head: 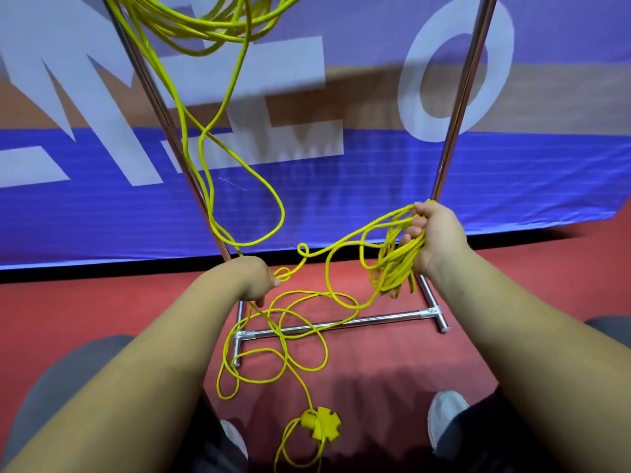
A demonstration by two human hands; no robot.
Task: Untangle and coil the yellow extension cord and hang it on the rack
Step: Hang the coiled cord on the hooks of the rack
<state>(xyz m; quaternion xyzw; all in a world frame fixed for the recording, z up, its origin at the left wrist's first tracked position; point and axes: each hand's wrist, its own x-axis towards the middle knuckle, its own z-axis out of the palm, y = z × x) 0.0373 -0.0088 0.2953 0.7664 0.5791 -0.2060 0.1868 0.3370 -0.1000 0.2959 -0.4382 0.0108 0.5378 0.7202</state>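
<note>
The yellow extension cord (pixel 273 206) hangs in loops from above the frame, near the rack's left upright, and trails in tangled loops over the red floor. Its yellow multi-socket end (pixel 322 423) lies on the floor between my feet. My right hand (pixel 433 235) grips a bundle of several coiled loops (pixel 392 268) that dangle below it, beside the rack's right upright. My left hand (pixel 256 278) pinches a strand of the cord low down by the left upright. The metal rack (pixel 345 323) stands in front of me, with two chrome uprights and a base bar.
A blue banner (pixel 341 186) with large white letters stands right behind the rack. The rack's chrome feet (pixel 440 322) stick out toward me on the red floor. My grey shoes (pixel 444 414) stand close to the loose cord loops.
</note>
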